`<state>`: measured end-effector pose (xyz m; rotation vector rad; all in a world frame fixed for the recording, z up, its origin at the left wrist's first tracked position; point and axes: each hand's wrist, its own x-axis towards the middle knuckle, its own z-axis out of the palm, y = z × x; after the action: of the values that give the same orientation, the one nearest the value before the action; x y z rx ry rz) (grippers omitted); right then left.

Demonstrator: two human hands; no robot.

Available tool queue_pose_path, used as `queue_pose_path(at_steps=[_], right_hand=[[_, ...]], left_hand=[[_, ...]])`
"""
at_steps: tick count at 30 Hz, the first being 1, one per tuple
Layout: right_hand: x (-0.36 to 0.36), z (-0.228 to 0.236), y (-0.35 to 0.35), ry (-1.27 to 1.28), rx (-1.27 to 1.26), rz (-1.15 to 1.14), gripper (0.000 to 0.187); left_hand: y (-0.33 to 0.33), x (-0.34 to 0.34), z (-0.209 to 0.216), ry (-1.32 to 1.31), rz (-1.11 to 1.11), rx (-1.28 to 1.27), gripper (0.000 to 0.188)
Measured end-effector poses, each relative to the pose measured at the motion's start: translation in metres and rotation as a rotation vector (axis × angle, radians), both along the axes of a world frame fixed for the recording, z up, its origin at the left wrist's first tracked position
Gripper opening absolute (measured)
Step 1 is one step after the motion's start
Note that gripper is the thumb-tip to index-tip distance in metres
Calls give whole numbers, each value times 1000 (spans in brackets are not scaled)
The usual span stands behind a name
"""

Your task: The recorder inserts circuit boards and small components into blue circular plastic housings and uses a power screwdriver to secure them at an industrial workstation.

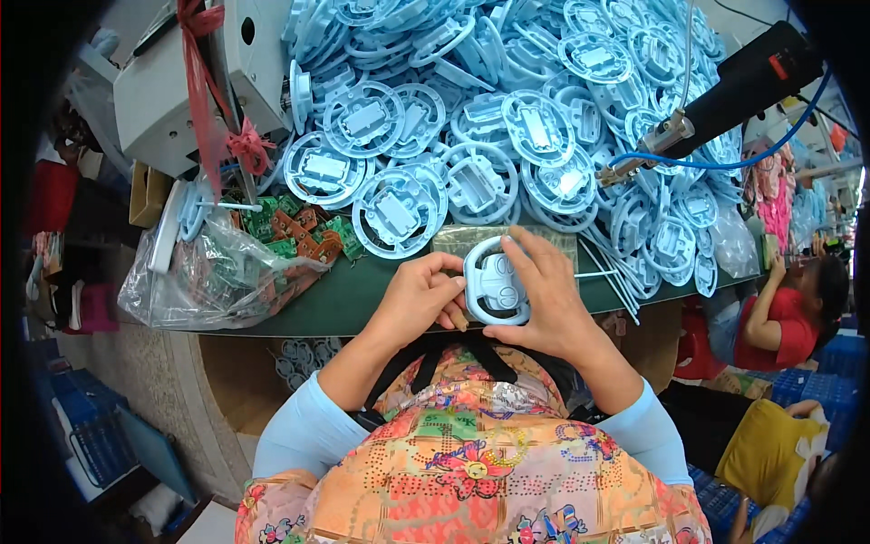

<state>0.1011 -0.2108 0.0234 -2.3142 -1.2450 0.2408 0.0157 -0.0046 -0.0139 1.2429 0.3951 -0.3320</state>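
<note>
A light blue toy steering wheel point(499, 281) is held upright in front of my body, at the table's near edge. My right hand point(551, 295) grips its right side, fingers over the top rim and thumb at the bottom. Close against the wheel's left rim is my left hand point(419, 297), its fingers curled and thumb pressed in; whatever they may hold is hidden. Behind the wheel lies a clear flat plastic bag point(453, 238). Thin white sticks point(620, 288) lie to the right of my right hand.
A large pile of similar blue wheels point(394, 208) covers the far table. At left are a plastic bag point(217, 281) of circuit boards point(288, 227) and a grey metal machine point(186, 100). A black power screwdriver point(743, 86) hangs at right. A person in red point(779, 317) sits farther right.
</note>
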Motion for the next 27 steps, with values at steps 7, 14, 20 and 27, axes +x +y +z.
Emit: queue_pose_path(at_steps=[7,14,20,27], right_hand=[[0,-6,0,-29,11,11,103],[-3,-10,0,-43,-28,37,100],[0,-16,-2,-33,-67,60,101],[-3,-52,-2,-116,145,86,105]], left_hand=[[0,1,2,7,7,2,24],[0,-1,0,18,21,20,23],[4,0,0,41,-27,55,24],[6,9,7,11,-98,137,28]])
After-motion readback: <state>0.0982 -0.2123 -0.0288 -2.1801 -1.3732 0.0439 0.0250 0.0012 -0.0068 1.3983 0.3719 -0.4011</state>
